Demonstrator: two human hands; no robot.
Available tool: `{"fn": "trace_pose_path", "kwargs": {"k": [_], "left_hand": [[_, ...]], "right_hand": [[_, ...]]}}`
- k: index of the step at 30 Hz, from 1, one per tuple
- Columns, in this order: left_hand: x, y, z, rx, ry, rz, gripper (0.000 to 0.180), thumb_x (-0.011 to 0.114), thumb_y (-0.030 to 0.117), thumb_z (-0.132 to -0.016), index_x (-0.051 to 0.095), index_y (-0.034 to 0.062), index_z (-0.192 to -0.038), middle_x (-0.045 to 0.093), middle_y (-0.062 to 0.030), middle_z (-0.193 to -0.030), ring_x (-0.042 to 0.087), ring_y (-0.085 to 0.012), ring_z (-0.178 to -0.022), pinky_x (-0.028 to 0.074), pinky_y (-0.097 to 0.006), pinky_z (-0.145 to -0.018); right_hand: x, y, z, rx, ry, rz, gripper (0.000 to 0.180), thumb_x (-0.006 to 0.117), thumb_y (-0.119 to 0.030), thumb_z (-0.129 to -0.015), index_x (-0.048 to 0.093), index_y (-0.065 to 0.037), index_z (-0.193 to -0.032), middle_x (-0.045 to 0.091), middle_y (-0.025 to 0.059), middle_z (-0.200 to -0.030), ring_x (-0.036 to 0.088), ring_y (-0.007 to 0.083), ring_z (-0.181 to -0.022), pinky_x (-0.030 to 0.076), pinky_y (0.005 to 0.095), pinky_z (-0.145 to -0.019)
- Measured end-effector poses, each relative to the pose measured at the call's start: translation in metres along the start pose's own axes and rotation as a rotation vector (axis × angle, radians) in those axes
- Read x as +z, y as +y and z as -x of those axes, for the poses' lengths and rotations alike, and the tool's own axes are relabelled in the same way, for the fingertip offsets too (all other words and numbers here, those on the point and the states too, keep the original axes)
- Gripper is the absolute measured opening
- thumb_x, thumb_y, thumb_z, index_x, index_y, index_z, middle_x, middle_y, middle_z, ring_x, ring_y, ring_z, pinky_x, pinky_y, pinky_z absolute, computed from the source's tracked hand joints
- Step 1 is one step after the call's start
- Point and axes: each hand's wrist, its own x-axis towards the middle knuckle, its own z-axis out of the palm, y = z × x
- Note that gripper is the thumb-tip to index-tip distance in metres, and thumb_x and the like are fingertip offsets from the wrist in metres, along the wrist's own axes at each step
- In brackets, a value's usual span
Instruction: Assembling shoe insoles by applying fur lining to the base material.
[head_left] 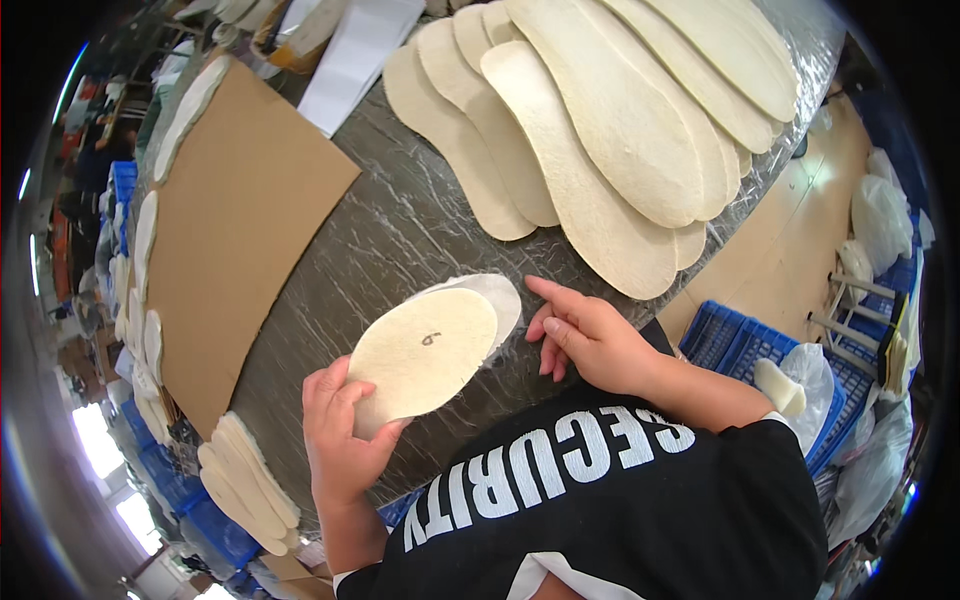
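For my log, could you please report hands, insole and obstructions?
Left hand gripping cream insole, white layer underneath. Right hand empty. Insole pile beyond, touching neither hand.

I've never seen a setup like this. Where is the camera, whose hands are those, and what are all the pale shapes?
There's no robot here: these are a person's own bare hands. The camera sits on their head, looking down, and its wide fisheye lens bends straight edges near the rim.

The left hand grips a cream insole-like piece; a greyish-white piece shows from behind it. The right hand is just beside them, index finger extended, with nothing visibly held.

On the dark table, a fanned pile of cream insoles lies toward the upper right, and a brown cardboard sheet lies on the left.
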Motion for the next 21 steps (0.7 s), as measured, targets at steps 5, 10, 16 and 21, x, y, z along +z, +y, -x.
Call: {"fn": "trace_pose_path", "kwargs": {"k": [5, 10, 16, 21], "left_hand": [[0.011, -0.001, -0.015, 0.014, -0.094, 0.010, 0.049, 0.084, 0.021, -0.057, 0.059, 0.0039, -0.096, 0.061, -0.0188, -0.120, 0.055, -0.0390, -0.103, 0.048, -0.047, -0.085], [0.011, -0.001, -0.016, -0.027, -0.119, 0.007, 0.048, 0.084, 0.019, -0.058, 0.059, 0.0040, -0.096, 0.061, -0.0192, -0.120, 0.054, -0.0397, -0.104, 0.046, -0.048, -0.086], [0.015, -0.003, -0.018, -0.023, -0.145, -0.007, 0.049, 0.084, 0.019, -0.057, 0.059, 0.0044, -0.097, 0.061, -0.0192, -0.120, 0.054, -0.0398, -0.104, 0.046, -0.048, -0.087], [0.016, -0.001, -0.019, -0.029, -0.154, -0.012, 0.049, 0.084, 0.017, -0.056, 0.058, 0.0047, -0.096, 0.061, -0.0191, -0.121, 0.054, -0.0397, -0.105, 0.047, -0.048, -0.087]], "right_hand": [[-0.003, -0.005, -0.004, 0.026, -0.087, -0.008, 0.049, 0.040, -0.003, -0.100, 0.035, 0.000, -0.148, 0.060, 0.0133, -0.099, 0.063, 0.0159, -0.070, 0.055, 0.0286, -0.062], [-0.005, -0.007, -0.005, -0.002, -0.127, 0.003, 0.048, 0.038, -0.002, -0.099, 0.037, 0.000, -0.147, 0.060, 0.0158, -0.098, 0.063, 0.0177, -0.070, 0.055, 0.0299, -0.063], [-0.008, -0.004, -0.007, -0.019, -0.137, 0.000, 0.047, 0.039, -0.003, -0.100, 0.038, 0.001, -0.146, 0.061, 0.0160, -0.096, 0.063, 0.0185, -0.068, 0.054, 0.0319, -0.063], [-0.008, -0.007, -0.008, 0.026, -0.163, 0.005, 0.049, 0.038, 0.000, -0.100, 0.036, -0.002, -0.148, 0.061, 0.0136, -0.096, 0.063, 0.0164, -0.069, 0.055, 0.0299, -0.064]]}}
